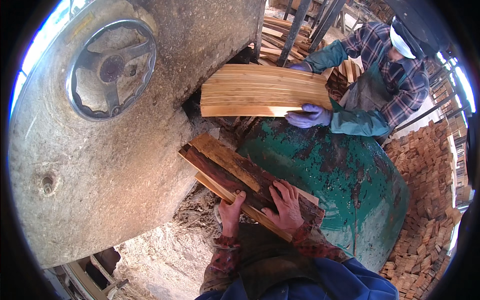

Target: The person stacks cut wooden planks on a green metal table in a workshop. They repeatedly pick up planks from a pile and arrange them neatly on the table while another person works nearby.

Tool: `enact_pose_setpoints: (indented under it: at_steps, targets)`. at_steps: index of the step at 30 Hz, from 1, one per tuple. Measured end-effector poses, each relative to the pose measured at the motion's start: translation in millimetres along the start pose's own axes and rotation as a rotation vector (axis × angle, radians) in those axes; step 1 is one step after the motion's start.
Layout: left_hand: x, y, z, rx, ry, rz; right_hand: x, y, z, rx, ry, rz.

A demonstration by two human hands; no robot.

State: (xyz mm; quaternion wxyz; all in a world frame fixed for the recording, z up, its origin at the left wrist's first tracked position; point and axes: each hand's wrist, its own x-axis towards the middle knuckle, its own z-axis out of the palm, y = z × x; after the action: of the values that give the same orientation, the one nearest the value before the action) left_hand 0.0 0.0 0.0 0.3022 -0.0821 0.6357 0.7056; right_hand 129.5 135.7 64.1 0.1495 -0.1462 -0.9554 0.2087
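A small stack of rough boards [227, 160], the top one with dark reddish bark and a rotten-looking brown strip, lies slantwise in front of me. My left hand [231, 214] grips the near edge, thumb on top and fingers hidden underneath. Farther right, my right hand [286, 207] grasps the same stack from above, its thumb apart and its fingers curved over the bark. Paler board edges show beneath the top piece on the near side and at the right end.
At left stands a large dusty machine housing [145, 165] with a handwheel [112, 68]. Across a worn green metal surface [325, 175], a co-worker in purple gloves holds a bundle of pale slats [265, 90]. Stacked wood blocks [422, 200] line the right; sawdust [160, 257] covers the floor.
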Motion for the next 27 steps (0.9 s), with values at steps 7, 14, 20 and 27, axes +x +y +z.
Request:
enact_pose_setpoints:
  at_steps: [7, 14, 20, 27]
  targets:
    - [2, 1, -2, -0.003, 0.011, -0.018, 2, -1, 4, 0.003, -0.001, 0.003]
    - [7, 1, -2, -0.007, -0.009, 0.005, 3, 1, 7, 0.018, 0.008, 0.014]
    - [6, 2, -2, 0.008, -0.016, -0.002, 3, 0, 7, 0.016, 0.038, 0.008]
    - [6, -3, -2, -0.004, -0.008, -0.003, 3, -3, 3, 0.004, 0.036, 0.015]
